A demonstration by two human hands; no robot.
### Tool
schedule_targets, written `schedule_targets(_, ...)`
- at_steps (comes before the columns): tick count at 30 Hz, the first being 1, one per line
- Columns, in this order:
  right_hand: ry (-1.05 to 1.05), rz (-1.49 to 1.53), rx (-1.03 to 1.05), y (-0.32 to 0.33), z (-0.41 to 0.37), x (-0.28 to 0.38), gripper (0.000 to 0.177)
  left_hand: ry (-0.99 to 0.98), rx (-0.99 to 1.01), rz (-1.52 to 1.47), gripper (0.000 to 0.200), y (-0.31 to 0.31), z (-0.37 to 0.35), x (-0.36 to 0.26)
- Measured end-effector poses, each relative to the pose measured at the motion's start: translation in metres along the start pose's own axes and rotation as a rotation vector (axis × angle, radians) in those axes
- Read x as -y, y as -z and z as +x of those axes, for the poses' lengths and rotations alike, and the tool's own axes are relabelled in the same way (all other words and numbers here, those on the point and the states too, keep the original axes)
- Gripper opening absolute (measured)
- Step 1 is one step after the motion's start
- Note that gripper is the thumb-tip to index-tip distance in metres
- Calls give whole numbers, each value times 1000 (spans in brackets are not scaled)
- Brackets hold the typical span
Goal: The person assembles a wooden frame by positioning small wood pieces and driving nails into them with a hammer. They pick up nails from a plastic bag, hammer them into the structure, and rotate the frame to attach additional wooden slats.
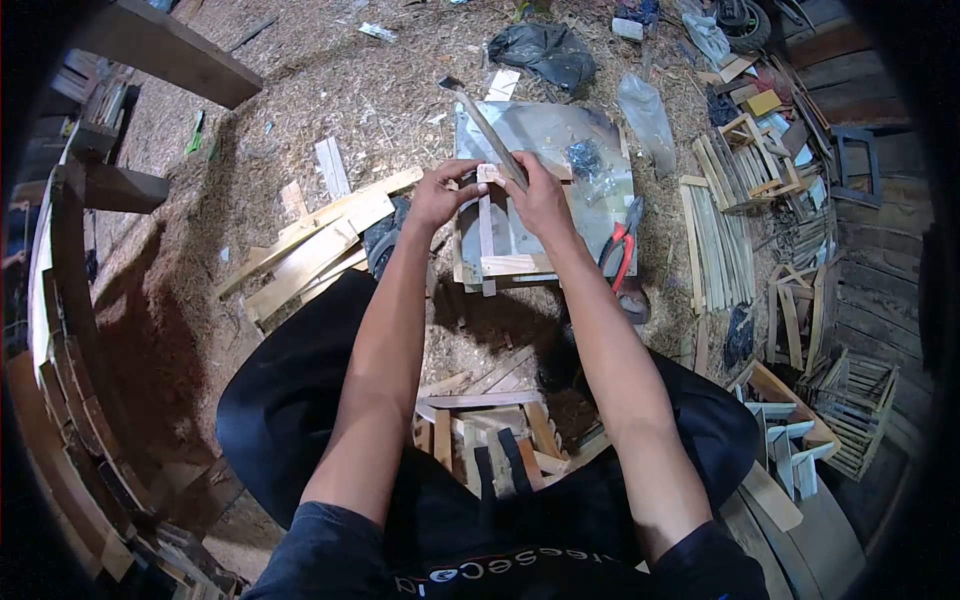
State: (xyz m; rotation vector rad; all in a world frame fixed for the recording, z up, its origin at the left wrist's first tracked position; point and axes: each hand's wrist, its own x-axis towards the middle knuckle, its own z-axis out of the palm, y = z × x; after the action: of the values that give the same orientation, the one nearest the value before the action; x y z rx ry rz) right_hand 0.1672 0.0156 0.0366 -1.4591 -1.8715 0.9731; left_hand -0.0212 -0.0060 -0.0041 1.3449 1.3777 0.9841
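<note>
Two thin slats joined crosswise make up the slat frame (487,245), which lies on a metal sheet (545,125) just above frame centre. The long slat runs up and down in the picture, and the cross slat sits near the sheet's lower edge.

Left hand (438,192) pinches the frame's top end, fingers closed on the wood. Right hand (543,198) is just beside it, almost touching, wrapped around the handle of a hammer (487,128). The handle slants up and to the left, with the head toward the upper middle of the frame.

On the sheet, up and right of the hands, is a small dark bundle (585,158), contents too small to tell. Red-handled pliers (620,250) lie at the sheet's right edge.

Loose planks (310,250) lie left of the sheet on the sawdust floor (300,90). Stacked slats (715,240) are to the right, and small wooden crates (850,410) at lower right. A black bag (545,50) and a clear bag (645,110) lie along the top. Wood scraps (490,430) sit between the person's knees, lower centre.
</note>
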Motion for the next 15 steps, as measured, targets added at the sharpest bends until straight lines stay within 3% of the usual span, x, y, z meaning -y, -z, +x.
schedule_targets(15, 77, -36, -22, 1, 0, -5, 34, -12, -6, -116, 41, -2, 1, 0)
